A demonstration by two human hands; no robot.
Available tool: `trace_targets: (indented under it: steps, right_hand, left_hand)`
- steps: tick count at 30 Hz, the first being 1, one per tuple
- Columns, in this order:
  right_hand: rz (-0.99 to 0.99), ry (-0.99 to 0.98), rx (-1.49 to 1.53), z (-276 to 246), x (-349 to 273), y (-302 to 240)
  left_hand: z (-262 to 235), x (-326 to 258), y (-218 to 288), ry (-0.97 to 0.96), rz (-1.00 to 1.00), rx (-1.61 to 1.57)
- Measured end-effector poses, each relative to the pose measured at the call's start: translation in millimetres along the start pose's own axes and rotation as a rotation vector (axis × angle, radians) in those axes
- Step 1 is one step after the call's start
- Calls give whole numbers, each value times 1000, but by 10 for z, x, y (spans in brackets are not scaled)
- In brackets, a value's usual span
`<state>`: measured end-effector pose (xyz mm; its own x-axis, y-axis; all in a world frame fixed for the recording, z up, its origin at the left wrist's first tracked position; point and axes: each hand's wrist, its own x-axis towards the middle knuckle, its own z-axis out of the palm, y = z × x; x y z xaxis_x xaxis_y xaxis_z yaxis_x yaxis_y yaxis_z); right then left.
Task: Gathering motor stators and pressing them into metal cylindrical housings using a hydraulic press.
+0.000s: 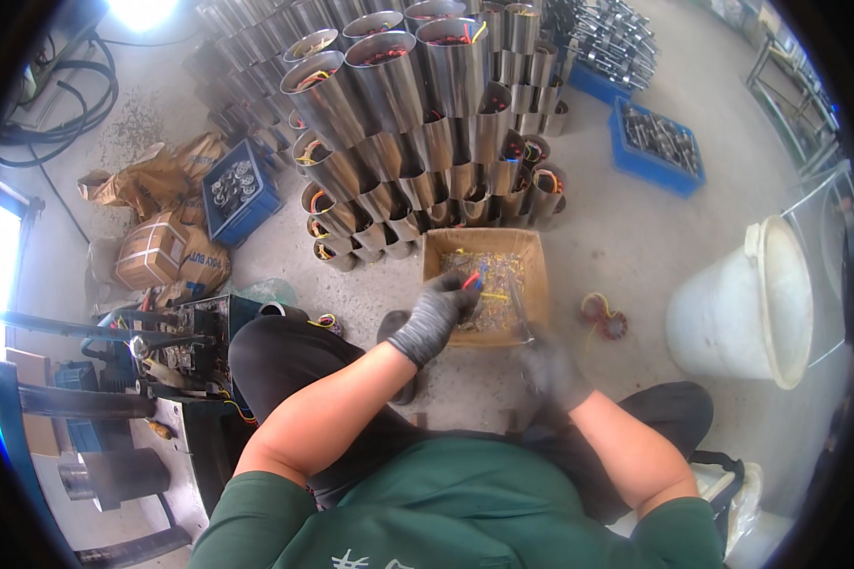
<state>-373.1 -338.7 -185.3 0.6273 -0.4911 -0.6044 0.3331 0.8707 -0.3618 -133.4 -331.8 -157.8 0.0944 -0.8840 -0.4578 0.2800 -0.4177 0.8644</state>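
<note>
Grey floor (617,247) surrounds a cardboard box (535,284) mid-frame. The blurred right hand (548,368) grips a thin, smeared tool (523,318); the left hand (436,321) pinches coloured wires (472,281) over the box, long axis slanting up-right, held ends hidden.

Left grip (436,318) holds wires (472,281) — cardboard box (533,270) below.

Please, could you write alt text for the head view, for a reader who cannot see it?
A gloved left hand holds red and blue wires above a cardboard box of colourful scraps; the blurred right hand seems to hold a slender tool. Stacked metal cylinders stand beyond.
</note>
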Motion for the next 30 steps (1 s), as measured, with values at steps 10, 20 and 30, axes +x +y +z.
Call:
trace_targets:
  steps: [10, 20, 30]
  right_hand:
    - [171, 165, -278, 130, 10, -256]
    - [-145, -5, -451, -241, 151, -115]
    - [-46, 146, -239, 136, 109, 45]
  left_hand:
    - [82, -51, -24, -29, -83, 212]
    - [161, -44, -63, -47, -11, 4]
    - [64, 110, -325, -58, 84, 262]
